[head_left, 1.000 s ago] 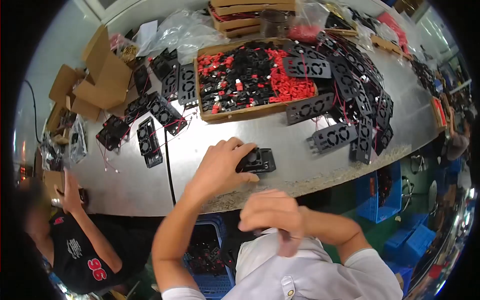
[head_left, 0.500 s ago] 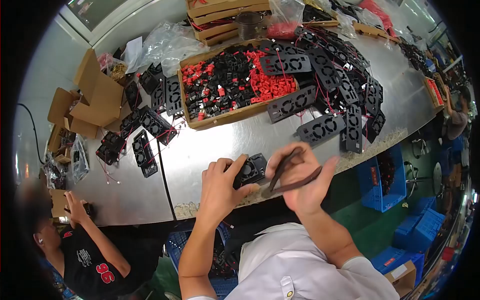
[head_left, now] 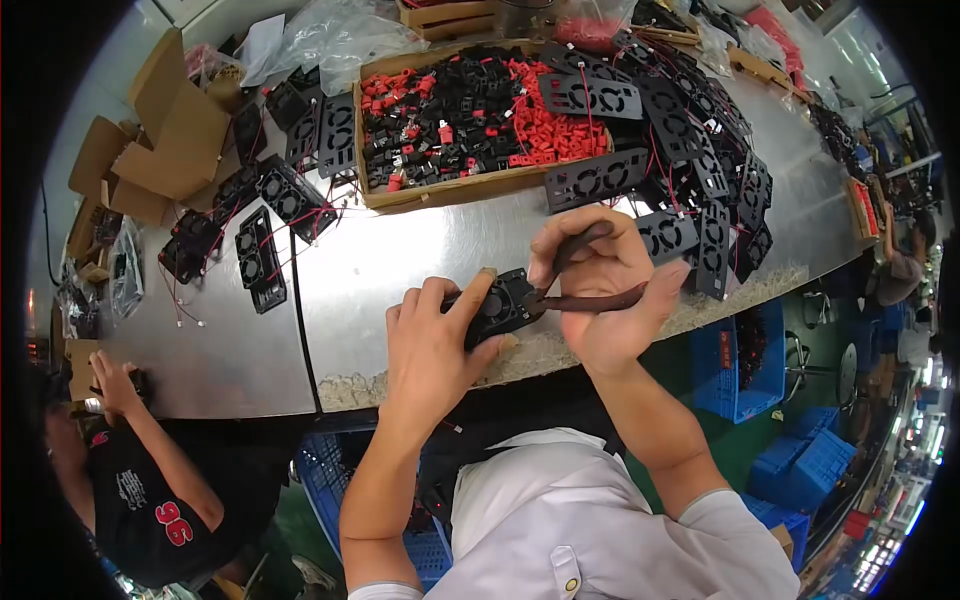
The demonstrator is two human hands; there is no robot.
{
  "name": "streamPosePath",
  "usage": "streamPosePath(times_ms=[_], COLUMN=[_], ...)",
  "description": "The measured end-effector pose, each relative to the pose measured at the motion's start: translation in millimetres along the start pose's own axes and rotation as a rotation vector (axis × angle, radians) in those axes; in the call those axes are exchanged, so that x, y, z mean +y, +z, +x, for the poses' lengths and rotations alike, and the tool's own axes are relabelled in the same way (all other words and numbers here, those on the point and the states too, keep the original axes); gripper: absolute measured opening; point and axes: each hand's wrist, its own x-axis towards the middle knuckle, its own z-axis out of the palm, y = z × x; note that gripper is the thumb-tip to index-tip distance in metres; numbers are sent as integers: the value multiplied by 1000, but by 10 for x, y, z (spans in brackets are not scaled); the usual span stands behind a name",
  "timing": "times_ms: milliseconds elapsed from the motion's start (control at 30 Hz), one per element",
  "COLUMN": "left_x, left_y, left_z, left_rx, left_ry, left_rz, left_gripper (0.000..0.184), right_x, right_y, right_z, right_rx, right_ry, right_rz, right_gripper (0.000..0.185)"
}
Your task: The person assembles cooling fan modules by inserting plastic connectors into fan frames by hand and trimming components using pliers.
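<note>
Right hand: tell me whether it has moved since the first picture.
Yes: the right hand has moved forward, from the near side of the table's chipped edge to reach over it.

The counter (head_left: pixel 385 245) is silver grey. The fan unit (head_left: pixel 501 306) is black, and the hand tool (head_left: pixel 600 301) has dark brown handles. The brown tray (head_left: pixel 480 188) shows red pieces (head_left: pixel 548 145) mixed with black pieces (head_left: pixel 480 75). Near shirt (head_left: pixel 560 510) is plain white; the other person's shirt (head_left: pixel 130 540) is black, with a red number (head_left: pixel 173 523) edged in white. The crate (head_left: pixel 713 362) is blue, the floor (head_left: pixel 715 438) green.
</note>
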Motion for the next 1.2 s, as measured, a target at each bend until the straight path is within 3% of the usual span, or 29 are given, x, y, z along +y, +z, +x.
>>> streamPosePath(times_ms=[700, 1200], left_x=[-15, 6], left_y=[-2, -12], left_z=[0, -1], left_rx=[-10, -30], left_ry=[1, -4], left_rz=[24, -11], left_gripper=[73, 72], right_x=[78, 140], right_y=[27, 180], right_z=[4, 36], right_rx=[4, 101], right_ry=[24, -36], right_rz=[-38, -156], right_gripper=[90, 62])
